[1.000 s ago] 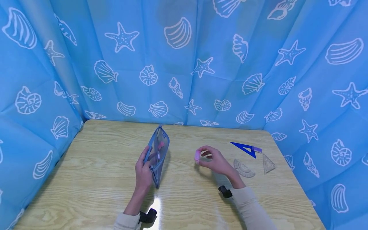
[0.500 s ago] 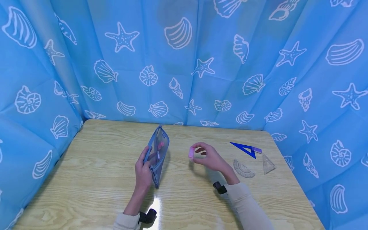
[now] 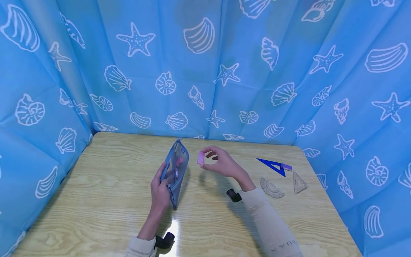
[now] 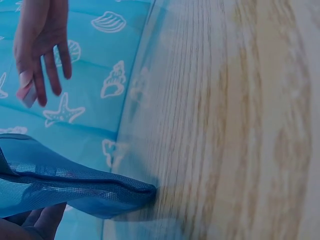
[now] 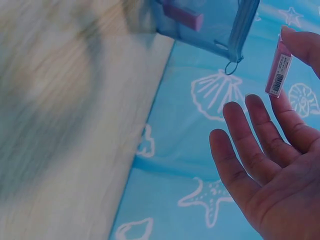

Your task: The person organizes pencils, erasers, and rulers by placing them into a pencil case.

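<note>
My left hand (image 3: 160, 192) grips a blue mesh zip pouch (image 3: 182, 171) by its left side and holds its mouth apart. Inside it, a pink block (image 3: 179, 161) and a small white-and-purple piece show. My right hand (image 3: 224, 165) pinches a pink eraser (image 3: 201, 157) between thumb and forefinger, just right of the pouch and above the table. In the right wrist view the eraser (image 5: 279, 72) carries a white barcode label, and the other fingers spread loosely. The left wrist view shows the pouch's mesh end (image 4: 100, 187) close up, with the left fingers under it.
On the right of the wooden table (image 3: 112, 200) lie a blue set square (image 3: 273, 165), a purple block (image 3: 286, 167) touching it, a clear protractor (image 3: 272, 188) and a small clear set square (image 3: 299, 184). A blue seashell-print curtain (image 3: 205, 78) surrounds the table's back and sides.
My right hand has carried the pink eraser left and away from me, up to the pouch's right side. The left hand and pouch have stayed in place.
</note>
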The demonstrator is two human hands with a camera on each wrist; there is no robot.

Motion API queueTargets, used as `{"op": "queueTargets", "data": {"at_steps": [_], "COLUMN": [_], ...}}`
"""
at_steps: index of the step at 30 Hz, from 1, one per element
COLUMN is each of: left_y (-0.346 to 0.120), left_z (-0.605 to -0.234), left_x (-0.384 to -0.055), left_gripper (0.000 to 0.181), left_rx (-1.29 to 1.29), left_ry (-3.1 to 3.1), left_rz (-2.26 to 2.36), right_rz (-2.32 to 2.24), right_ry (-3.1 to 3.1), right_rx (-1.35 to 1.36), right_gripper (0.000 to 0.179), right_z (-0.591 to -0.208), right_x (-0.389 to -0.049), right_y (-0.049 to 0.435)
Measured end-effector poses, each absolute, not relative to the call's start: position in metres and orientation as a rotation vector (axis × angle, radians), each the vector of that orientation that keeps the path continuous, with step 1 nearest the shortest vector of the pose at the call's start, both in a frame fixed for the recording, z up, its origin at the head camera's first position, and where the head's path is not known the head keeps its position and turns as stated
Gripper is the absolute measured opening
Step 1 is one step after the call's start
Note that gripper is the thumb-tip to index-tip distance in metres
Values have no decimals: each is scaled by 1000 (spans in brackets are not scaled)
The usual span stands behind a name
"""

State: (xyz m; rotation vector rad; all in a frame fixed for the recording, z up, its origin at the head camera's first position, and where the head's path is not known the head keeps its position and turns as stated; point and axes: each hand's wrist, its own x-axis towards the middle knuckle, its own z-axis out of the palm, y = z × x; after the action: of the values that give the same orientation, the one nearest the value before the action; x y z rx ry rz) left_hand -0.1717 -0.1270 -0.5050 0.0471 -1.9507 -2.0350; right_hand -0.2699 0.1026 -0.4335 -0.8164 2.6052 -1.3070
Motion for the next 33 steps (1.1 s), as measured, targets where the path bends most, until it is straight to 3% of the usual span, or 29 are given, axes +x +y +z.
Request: {"op": "queueTargets", "data": {"at_steps": [33], "left_y": [-121], "left_z": [-502], "left_x": [-170], "left_gripper": [61], "left_rx": [58], "left_ry": [-1998], "left_rz": [-2014], "right_rz": [-919], "right_ry": [2744], "right_rx": [-1004], "right_gripper": [44], "right_z": [-418], "right_x": [-282], "right_y": [48]}}
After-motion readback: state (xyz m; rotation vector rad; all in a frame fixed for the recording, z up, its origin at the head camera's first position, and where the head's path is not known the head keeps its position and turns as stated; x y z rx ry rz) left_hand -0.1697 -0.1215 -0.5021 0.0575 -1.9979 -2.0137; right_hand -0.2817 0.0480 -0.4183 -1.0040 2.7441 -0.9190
